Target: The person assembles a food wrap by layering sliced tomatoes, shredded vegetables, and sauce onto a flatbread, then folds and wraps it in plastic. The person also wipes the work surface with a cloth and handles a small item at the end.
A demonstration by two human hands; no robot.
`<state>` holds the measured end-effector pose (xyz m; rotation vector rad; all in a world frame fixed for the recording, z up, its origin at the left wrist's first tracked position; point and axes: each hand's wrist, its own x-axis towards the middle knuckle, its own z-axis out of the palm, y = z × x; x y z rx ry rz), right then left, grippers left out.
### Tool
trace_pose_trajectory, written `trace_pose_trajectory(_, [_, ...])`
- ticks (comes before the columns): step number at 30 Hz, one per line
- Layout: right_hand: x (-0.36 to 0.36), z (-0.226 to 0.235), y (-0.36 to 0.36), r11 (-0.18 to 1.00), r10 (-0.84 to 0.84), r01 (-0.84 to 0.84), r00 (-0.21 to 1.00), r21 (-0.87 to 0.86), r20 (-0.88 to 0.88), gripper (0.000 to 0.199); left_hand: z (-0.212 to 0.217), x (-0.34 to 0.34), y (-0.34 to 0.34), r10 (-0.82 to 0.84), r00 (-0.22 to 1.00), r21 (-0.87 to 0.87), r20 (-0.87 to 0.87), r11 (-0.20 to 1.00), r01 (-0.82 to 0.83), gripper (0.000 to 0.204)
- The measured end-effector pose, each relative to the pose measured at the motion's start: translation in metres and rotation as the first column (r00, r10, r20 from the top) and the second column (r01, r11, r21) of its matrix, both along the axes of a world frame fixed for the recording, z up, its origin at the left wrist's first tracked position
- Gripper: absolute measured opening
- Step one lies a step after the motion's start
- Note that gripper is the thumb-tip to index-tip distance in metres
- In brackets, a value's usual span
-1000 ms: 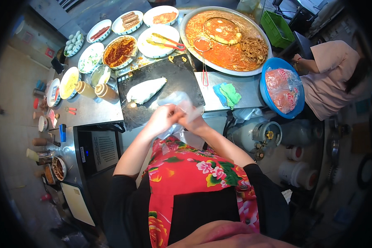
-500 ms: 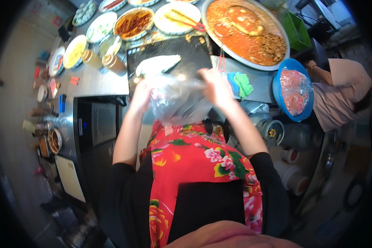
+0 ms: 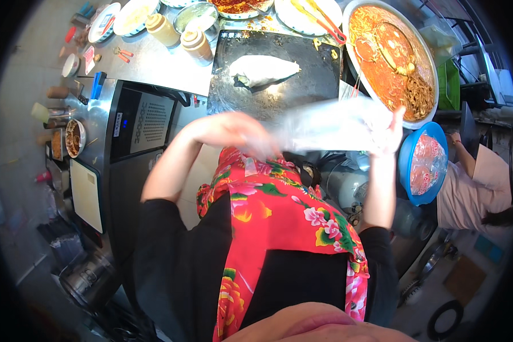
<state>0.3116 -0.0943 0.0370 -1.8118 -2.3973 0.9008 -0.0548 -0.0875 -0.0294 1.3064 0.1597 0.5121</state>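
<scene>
A clear plastic bag (image 3: 330,125), blurred by motion, is stretched sideways in front of my body. Its right end is gripped by my right hand (image 3: 386,134). My left hand (image 3: 236,131) is at the bag's other end, with its fingers smeared, so their hold on it cannot be made out. Beyond the hands, a pale folded wrap (image 3: 265,69) lies on a black griddle plate (image 3: 302,100), apart from both hands.
Right of the griddle stand a large pan of red sauce (image 3: 376,68) and a blue basin (image 3: 406,171) of packaged goods. Two squeeze bottles (image 3: 196,47) stand to the left, and tongs (image 3: 330,28) lie across a far plate. A co-worker (image 3: 476,182) is at the right.
The bag has gone from hanging bunched between my hands to stretched sideways. My right hand moved right, and both hands are farther apart. The view has shifted, too.
</scene>
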Motion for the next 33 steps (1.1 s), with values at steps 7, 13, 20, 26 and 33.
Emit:
trace_pose_trajectory(7, [-0.074, -0.035, 0.079, 0.957, 0.157, -0.2, 0.966, 0.209, 0.206, 0.015, -0.037, 0.057, 0.028, 0.563, 0.34, 0.521, -0.753, 0.194, 0.831, 0.027])
trace_pose_trajectory(13, [-0.145, -0.105, 0.124, 0.684, 0.474, -0.348, 0.88, 0.641, -0.029, 0.049, -0.072, 0.022, 0.055, 0.72, 0.197, 0.451, -0.665, 0.177, 0.875, 0.029])
trace_pose_trajectory(20, [-0.159, -0.118, 0.15, 0.836, 0.394, -0.396, 0.915, 0.38, 0.088, 0.04, -0.041, -0.014, 0.079, 0.859, 0.419, 0.907, -0.293, 0.388, -0.162, 0.036])
trace_pose_trajectory(26, [-0.152, -0.114, 0.185, 0.785, 0.613, -0.571, 0.772, 0.239, -0.168, 0.039, -0.106, 0.003, 0.108, 0.862, 0.452, 0.969, -0.23, 0.245, 0.027, 0.035])
trace_pose_trajectory(33, [-0.132, -0.112, 0.223, 0.668, 0.237, -0.451, 0.883, -0.592, -0.406, 0.04, -0.061, -0.005, 0.168, 0.476, 0.849, 0.8, -0.229, 0.588, -0.114, 0.054])
